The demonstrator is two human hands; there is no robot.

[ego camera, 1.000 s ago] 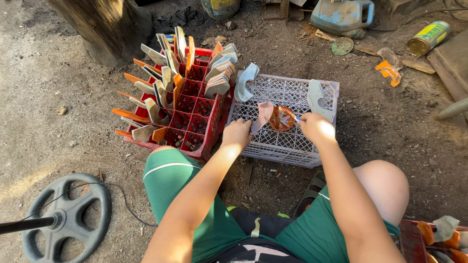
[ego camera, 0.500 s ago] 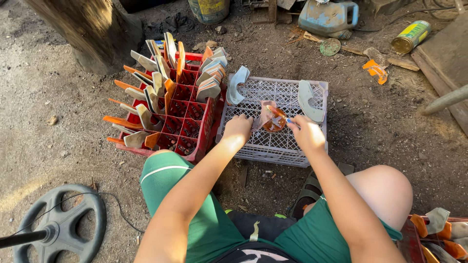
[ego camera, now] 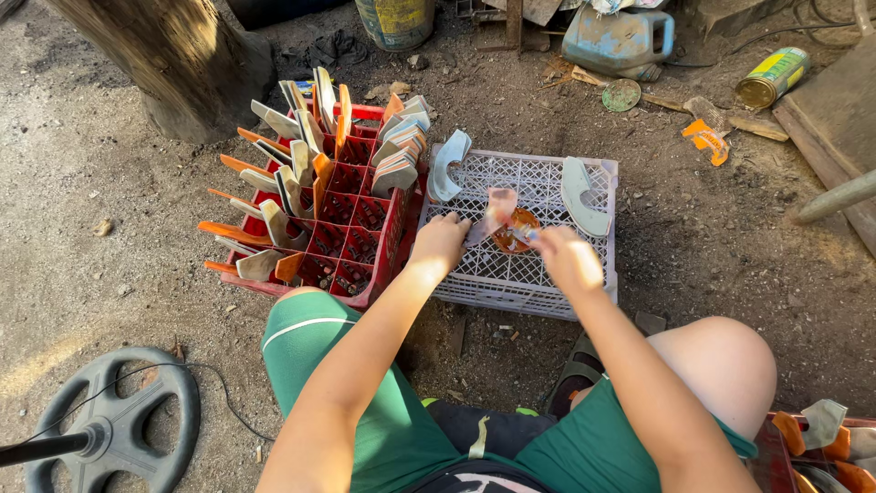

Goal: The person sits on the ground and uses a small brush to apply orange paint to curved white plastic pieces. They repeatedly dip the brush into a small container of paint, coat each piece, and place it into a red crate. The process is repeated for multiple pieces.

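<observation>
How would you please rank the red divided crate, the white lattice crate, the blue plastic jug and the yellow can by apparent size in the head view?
1-2. Red divided crate and white lattice crate: alike.
3. Blue plastic jug.
4. Yellow can.

white crate: plastic lattice, matt, dusty
red crate: plastic, slightly glossy; dirt in the cells
curved pieces: smooth, matt; grey, cream and orange, material unclear
orange piece: glossy, catching light; held between both hands
ground: bare earth, rough, gritty
trunk: wood, coarse bark
wheel: dark, matt
jug: blue plastic, scuffed
can: metal, shiny
shorts: green cloth, smooth
</observation>
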